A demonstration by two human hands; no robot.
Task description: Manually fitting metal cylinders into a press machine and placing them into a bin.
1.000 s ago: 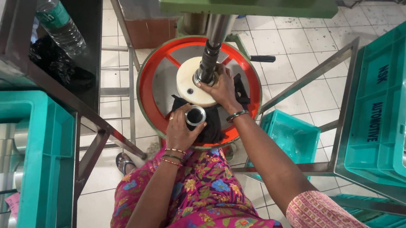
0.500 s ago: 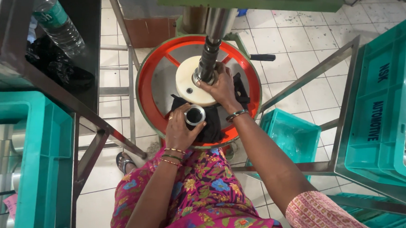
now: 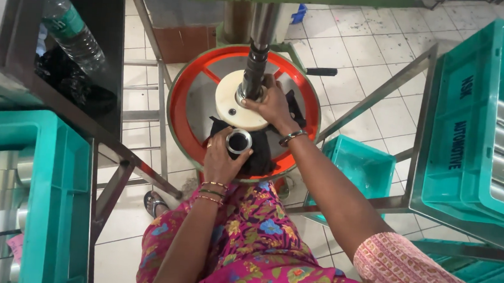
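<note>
Below, left hand (image 3: pixel 220 160) grip clamps a shiny metal ring (image 3: pixel 239 141); right hand (image 3: pixel 273 105) closed around the spindle (image 3: pixel 255 72).

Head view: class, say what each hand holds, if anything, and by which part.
The left hand holds a metal ring, fingers around its outer side. The right hand grips the base of the vertical shaft above the cream disc.

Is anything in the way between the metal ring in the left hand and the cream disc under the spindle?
Nothing visible lies between the metal ring and the cream disc. The right hand rests on the disc's far side, by the spindle.
</note>
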